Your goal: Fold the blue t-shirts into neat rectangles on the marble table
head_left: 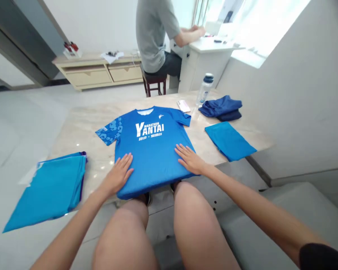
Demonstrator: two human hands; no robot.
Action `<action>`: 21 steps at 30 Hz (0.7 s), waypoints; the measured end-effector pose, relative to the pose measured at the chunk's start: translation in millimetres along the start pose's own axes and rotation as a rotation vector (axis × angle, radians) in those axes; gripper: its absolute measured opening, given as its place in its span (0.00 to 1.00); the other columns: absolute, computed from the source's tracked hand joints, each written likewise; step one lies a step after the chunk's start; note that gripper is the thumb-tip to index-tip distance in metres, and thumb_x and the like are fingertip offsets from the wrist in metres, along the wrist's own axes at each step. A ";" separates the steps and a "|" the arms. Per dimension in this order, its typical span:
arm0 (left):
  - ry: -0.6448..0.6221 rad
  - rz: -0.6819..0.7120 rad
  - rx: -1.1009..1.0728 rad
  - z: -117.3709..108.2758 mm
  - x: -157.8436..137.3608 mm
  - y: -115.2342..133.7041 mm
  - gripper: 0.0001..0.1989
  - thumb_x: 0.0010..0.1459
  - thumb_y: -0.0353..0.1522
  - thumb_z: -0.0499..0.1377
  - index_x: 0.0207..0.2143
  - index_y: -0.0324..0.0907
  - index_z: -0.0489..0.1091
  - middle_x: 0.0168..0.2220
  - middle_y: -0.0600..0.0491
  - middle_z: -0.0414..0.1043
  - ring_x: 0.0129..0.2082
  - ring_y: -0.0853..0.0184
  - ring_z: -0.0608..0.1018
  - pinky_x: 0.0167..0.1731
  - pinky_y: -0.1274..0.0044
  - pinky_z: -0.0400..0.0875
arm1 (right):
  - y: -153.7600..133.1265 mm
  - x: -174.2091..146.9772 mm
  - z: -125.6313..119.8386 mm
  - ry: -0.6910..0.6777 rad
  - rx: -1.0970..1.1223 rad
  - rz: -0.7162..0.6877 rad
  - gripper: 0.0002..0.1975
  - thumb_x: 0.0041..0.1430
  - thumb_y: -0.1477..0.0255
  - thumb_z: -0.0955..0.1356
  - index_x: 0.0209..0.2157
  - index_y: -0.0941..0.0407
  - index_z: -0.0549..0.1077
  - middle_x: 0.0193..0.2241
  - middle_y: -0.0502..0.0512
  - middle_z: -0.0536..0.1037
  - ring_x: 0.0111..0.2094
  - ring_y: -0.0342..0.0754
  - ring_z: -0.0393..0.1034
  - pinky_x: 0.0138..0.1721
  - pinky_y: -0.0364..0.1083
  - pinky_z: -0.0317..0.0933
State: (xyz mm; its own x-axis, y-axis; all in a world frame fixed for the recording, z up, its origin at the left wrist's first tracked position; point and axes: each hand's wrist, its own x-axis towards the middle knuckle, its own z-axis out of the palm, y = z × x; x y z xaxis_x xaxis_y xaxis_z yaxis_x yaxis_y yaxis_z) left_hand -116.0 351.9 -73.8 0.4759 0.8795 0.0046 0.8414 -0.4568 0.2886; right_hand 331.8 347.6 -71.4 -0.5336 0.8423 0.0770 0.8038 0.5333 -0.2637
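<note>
Hands, left hand (119, 174) and right hand (189, 159), fingers spread flat on smooth, perhaps synthetic, blue jersey (152, 150).

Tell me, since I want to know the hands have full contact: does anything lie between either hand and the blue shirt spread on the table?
Nothing visible does. The left hand and right hand both rest flat, palms down, directly on the lower part of the blue shirt, which lies face up on the table.

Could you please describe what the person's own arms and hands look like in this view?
Both arms are bare from wrist to upper arm. The left hand and right hand wear no gloves, rings or watch that I can see. A dark sleeve edge shows on the right upper arm.
</note>
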 end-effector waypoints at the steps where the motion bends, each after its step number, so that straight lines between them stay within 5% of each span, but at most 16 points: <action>1: 0.014 -0.034 0.022 7.2 -27.6 8.7 0.36 0.75 0.46 0.43 0.77 0.40 0.62 0.79 0.40 0.58 0.80 0.50 0.61 0.78 0.52 0.53 | -7.1 -31.2 6.1 0.007 -0.004 0.033 0.33 0.81 0.61 0.57 0.80 0.58 0.57 0.80 0.64 0.54 0.82 0.60 0.44 0.79 0.67 0.46; 5: 0.017 -0.195 0.036 7.2 -110.2 39.4 0.33 0.69 0.43 0.51 0.72 0.41 0.71 0.76 0.40 0.65 0.77 0.48 0.67 0.75 0.54 0.62 | -20.2 -130.5 14.7 0.070 -0.010 0.106 0.32 0.77 0.67 0.59 0.78 0.59 0.62 0.78 0.68 0.58 0.80 0.62 0.52 0.77 0.67 0.54; 10: 0.108 -0.300 -0.082 -56.0 -132.5 84.3 0.28 0.69 0.44 0.52 0.61 0.43 0.80 0.63 0.41 0.81 0.64 0.50 0.81 0.68 0.60 0.73 | -17.2 -170.3 -13.1 0.136 0.064 0.161 0.31 0.74 0.70 0.60 0.75 0.59 0.67 0.73 0.70 0.69 0.74 0.65 0.66 0.73 0.69 0.62; 14: 0.213 -0.323 -0.150 -81.0 -112.0 102.2 0.27 0.71 0.46 0.51 0.56 0.43 0.83 0.58 0.43 0.85 0.60 0.50 0.84 0.66 0.59 0.76 | -16.8 -139.9 -20.6 0.241 0.145 0.167 0.30 0.74 0.69 0.61 0.74 0.59 0.68 0.72 0.70 0.71 0.72 0.64 0.68 0.72 0.67 0.64; 21: 0.309 -0.302 -0.211 -43.5 -12.5 89.7 0.30 0.77 0.47 0.48 0.67 0.41 0.75 0.67 0.42 0.78 0.68 0.53 0.79 0.70 0.59 0.72 | -12.2 9.3 -8.4 0.237 0.152 0.074 0.30 0.78 0.67 0.59 0.75 0.59 0.66 0.75 0.66 0.66 0.78 0.61 0.57 0.76 0.65 0.58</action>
State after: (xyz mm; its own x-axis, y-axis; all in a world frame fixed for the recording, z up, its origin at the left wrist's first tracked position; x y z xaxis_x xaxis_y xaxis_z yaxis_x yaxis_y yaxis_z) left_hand -57.6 305.6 -6.4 0.0931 0.9817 0.1660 0.8449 -0.1661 0.5085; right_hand 319.3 349.6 -59.3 -0.3841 0.8831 0.2694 0.7800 0.4665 -0.4170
